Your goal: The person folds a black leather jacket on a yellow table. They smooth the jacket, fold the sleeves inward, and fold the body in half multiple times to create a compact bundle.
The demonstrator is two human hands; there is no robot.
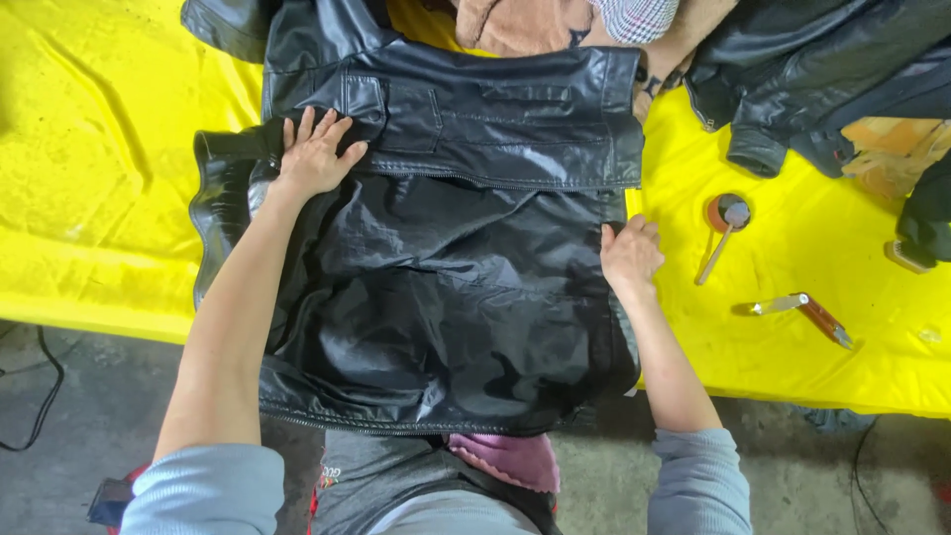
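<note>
A black leather jacket [466, 277] lies spread on a table covered with yellow cloth [99, 178], its shiny lining facing up and its top part folded over. My left hand [315, 157] rests flat, fingers apart, on the jacket's upper left near the fold. At the jacket's right edge my right hand [628, 254] has its fingers curled on the fabric.
More black leather jackets [812, 69] are piled at the back right. A small round tin with a stick in it [726, 215] and a wooden-handled tool [804, 312] lie on the cloth to the right. Brownish and checked garments [555, 22] sit at the back. A cable [45, 396] runs on the floor.
</note>
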